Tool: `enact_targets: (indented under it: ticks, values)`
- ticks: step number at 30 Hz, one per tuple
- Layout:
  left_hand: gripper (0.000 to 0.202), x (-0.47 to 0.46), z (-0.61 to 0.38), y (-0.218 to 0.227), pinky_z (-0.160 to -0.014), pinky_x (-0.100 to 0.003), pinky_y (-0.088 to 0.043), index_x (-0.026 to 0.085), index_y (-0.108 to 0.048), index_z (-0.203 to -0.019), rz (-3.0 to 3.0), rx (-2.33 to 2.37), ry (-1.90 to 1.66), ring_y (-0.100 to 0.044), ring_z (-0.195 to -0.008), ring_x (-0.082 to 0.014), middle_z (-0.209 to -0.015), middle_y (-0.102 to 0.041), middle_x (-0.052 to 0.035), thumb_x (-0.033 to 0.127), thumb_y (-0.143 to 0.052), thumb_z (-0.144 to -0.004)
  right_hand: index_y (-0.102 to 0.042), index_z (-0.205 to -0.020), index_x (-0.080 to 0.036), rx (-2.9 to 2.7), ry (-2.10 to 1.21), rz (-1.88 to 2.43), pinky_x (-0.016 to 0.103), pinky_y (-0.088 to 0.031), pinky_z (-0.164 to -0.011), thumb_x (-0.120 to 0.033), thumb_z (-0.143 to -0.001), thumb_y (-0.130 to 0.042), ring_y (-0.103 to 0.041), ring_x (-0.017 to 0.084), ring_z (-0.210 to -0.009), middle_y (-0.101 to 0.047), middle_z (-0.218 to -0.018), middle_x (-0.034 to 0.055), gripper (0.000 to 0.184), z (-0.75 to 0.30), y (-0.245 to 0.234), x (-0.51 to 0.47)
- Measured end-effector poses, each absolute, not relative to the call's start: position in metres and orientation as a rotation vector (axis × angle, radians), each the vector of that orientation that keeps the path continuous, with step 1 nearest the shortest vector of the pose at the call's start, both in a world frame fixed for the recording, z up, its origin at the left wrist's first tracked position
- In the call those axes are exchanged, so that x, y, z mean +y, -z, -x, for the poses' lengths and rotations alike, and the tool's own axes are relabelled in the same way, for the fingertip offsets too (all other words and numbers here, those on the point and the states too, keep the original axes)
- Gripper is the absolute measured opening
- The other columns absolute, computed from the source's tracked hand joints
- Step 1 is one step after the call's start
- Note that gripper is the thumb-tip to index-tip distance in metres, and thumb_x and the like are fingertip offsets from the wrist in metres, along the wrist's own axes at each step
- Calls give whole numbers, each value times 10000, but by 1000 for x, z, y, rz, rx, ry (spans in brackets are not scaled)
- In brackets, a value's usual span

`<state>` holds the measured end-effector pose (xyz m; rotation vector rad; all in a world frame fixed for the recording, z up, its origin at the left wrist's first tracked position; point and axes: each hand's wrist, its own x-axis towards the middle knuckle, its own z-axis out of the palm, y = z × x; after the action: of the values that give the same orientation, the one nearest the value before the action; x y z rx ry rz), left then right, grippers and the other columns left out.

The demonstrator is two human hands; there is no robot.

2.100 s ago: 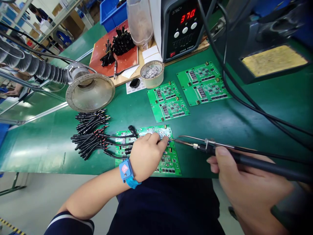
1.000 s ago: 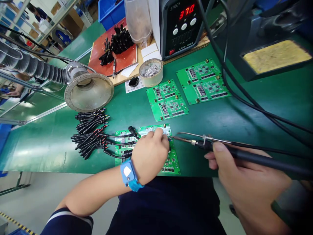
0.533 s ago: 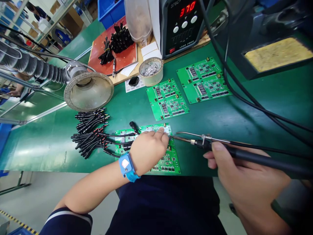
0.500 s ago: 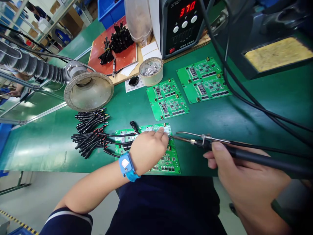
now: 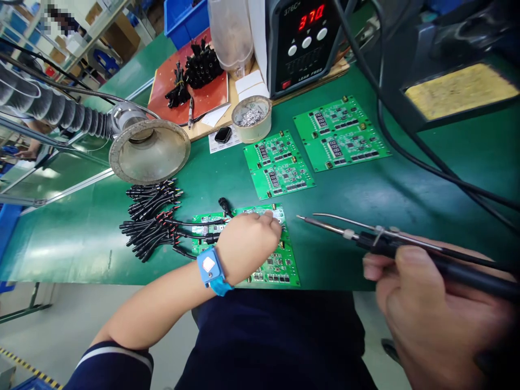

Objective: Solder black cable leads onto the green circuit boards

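The soldering iron [image 5: 385, 241] is lifting away to the right, its tip now well clear of the board. On the green bench mat [image 5: 81, 249], the printed circuit board [image 5: 280, 271] is lying just right of a bundle of black cable leads [image 5: 150, 216], partly under the left hand [image 5: 247, 244]. The right hand [image 5: 430, 309] is carrying the iron. In my judgement, a flat, steady press on the board and a tip kept off the left hand are serving this work well. The left fingers [image 5: 264, 219] are resting, slightly curled, on the board, not gripping it; the right fingers [image 5: 410, 260] are clenching the iron's black handle.
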<state>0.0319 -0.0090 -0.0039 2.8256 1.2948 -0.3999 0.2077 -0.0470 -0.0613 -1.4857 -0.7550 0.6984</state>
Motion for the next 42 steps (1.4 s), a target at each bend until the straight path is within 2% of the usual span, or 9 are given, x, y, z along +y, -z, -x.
enact_targets:
  ticks: [7, 13, 17, 20, 25, 29, 34, 37, 42]
  values:
    - [165, 6, -33, -2, -582, -279, -475, 124, -602, -723, -2689, 1311, 386, -623, -662, -184, -733, -648, -61, 99, -478, -829, -630, -867, -204, -782, -703, 1233, 285, -443, -385, -223, -675, -648, -546, 132, -460, -588, -674, 4, 194, -210, 62, -47]
    - [302, -1, -14, -21, -564, -230, -429, 169, -604, -931, -2677, 1581, -143, -622, -651, -152, -701, -653, -31, 404, -421, -888, -622, -913, -200, -834, -724, 1034, 282, -426, -361, -188, -693, -634, -545, 145, -440, -594, -613, 0, 221, -209, 60, -44]
    - [317, -33, -26, -41, -516, -219, -402, 175, -581, -836, -2370, 1929, -442, -566, -529, -123, -599, -603, 3, 450, -425, -871, -587, -974, -223, -870, -867, 1006, 312, -469, -443, -174, -730, -597, -569, 152, -477, -634, -668, 7, 249, -203, 59, -44]
    - [260, -48, -42, -35, -543, -222, -443, 154, -517, -915, -2064, 1730, -382, -552, -579, -123, -685, -591, -6, 401, -507, -835, -570, -1005, -233, -879, -966, 1028, 330, -496, -535, -174, -740, -593, -578, 136, -511, -652, -733, 14, 273, -192, 58, -45]
    - [337, -44, -47, -8, -876, -302, -422, 144, -411, -1224, -1921, 1429, -558, -504, -961, -140, -1046, -527, -95, 167, -357, -892, -596, -979, -213, -864, -990, 1109, 331, -524, -633, -203, -692, -651, -610, 139, -619, -657, -819, 30, 292, -172, 57, -43]
    - [462, -38, -44, 9, -758, -312, -474, 169, -372, -1297, -1576, 1354, -723, -548, -768, -136, -823, -571, -26, 202, -486, -850, -599, -976, -211, -857, -970, 1214, 285, -540, -679, -225, -659, -683, -628, 142, -718, -652, -872, 28, 328, -165, 54, -41]
    - [312, -37, -50, 18, -715, -291, -491, 106, -630, -968, -1093, 1267, -911, -578, -698, -141, -739, -623, -29, 249, -684, -697, -574, -1002, -215, -892, -1012, 1150, 290, -555, -706, -207, -657, -679, -632, 150, -777, -650, -864, 18, 361, -166, 50, -40]
    - [206, -38, -55, 19, -656, -270, -491, 148, -679, -888, -1248, 1359, -911, -549, -637, -128, -673, -610, -13, 270, -667, -724, -576, -995, -215, -928, -989, 1213, 280, -559, -674, -228, -655, -681, -630, 137, -729, -648, -843, 12, 357, -168, 48, -39]
    - [241, -49, -58, 23, -621, -266, -472, 155, -644, -1003, -2010, 1669, -785, -503, -651, -134, -704, -554, -41, 262, -473, -870, -609, -932, -241, -1209, -689, 1380, 250, -541, -695, -227, -662, -670, -618, 123, -753, -642, -863, 1, 278, -173, 45, -44]
